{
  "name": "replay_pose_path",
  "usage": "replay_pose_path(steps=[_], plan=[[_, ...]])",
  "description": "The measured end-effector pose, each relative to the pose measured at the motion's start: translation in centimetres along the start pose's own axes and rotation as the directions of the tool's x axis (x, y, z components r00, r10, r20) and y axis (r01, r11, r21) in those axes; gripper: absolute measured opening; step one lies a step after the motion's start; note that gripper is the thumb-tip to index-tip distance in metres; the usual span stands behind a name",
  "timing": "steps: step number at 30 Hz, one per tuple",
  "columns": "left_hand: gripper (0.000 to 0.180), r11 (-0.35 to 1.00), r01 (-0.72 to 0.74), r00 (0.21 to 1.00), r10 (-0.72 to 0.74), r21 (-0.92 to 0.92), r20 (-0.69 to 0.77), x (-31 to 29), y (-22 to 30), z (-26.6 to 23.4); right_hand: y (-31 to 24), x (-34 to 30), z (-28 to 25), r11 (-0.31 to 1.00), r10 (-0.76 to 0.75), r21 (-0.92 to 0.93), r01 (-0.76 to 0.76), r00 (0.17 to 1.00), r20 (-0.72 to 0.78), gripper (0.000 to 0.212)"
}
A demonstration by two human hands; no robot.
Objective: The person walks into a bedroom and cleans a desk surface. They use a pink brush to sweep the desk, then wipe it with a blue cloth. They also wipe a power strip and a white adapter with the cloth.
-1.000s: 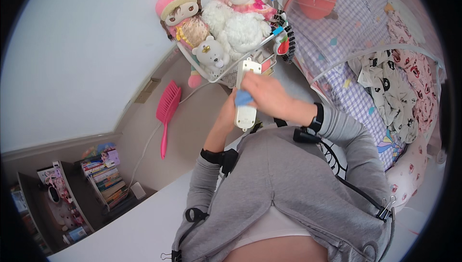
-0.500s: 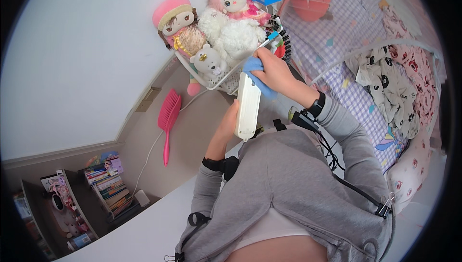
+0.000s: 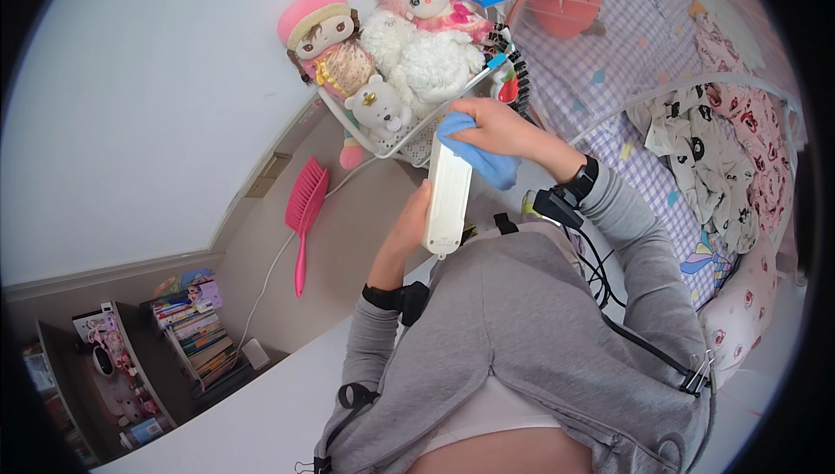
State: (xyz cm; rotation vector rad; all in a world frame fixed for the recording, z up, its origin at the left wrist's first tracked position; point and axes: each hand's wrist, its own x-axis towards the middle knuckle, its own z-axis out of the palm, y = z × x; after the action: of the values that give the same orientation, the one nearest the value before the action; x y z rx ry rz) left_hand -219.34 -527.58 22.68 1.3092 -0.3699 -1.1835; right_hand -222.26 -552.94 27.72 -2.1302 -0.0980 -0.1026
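My left hand (image 3: 407, 229) grips the side of a long, narrow, cream-white plastic case (image 3: 449, 200), a small loop at its lower end. It looks like an electrical device, but its exact kind is unclear. My right hand (image 3: 504, 133) pinches a light-blue cloth (image 3: 480, 159), pressed over the upper end of the case; part of the cloth hangs down beside it. Just beyond my hands stands a white basket (image 3: 335, 115) of soft toys, among them a white bear (image 3: 378, 107) with a crown. A pale rod with a blue tip (image 3: 497, 62) slants behind my right hand.
A pink hairbrush (image 3: 306, 196) lies left of my hands, beside a white cable (image 3: 280, 257). Lower left are shelves with books (image 3: 193, 335). To the right is a bed with a checked sheet (image 3: 600, 161) and crumpled clothes (image 3: 696, 161).
My right hand and the cloth have shifted slightly right and down across the upper end of the case, and more of the cloth hangs free. My left hand keeps its hold.
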Motion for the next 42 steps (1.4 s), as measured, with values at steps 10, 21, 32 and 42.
replay_pose_path(steps=[10,21,32,42], plan=[[0.051,1.000,-0.011,0.998,0.012,0.022,-0.058,-0.2,0.2,0.1,0.1,-0.3,-0.5,0.988,0.041,0.148,-0.041,0.999,0.006,0.025],[0.065,0.990,-0.007,0.999,0.003,-0.138,-0.034,-0.4,0.9,-0.6,1.2,-1.5,-1.1,0.982,-0.187,-0.006,0.188,0.972,-0.143,0.032],[0.065,0.951,-0.094,0.989,0.123,-0.295,0.082,-1.2,2.1,-1.8,1.1,-4.0,-3.9,0.996,0.000,0.088,0.022,0.970,-0.242,0.037],[0.065,0.968,-0.037,0.998,0.048,-0.248,0.039,-1.4,2.0,-1.1,-0.8,-2.7,-1.3,0.989,-0.123,0.060,0.134,0.978,-0.170,0.037]])
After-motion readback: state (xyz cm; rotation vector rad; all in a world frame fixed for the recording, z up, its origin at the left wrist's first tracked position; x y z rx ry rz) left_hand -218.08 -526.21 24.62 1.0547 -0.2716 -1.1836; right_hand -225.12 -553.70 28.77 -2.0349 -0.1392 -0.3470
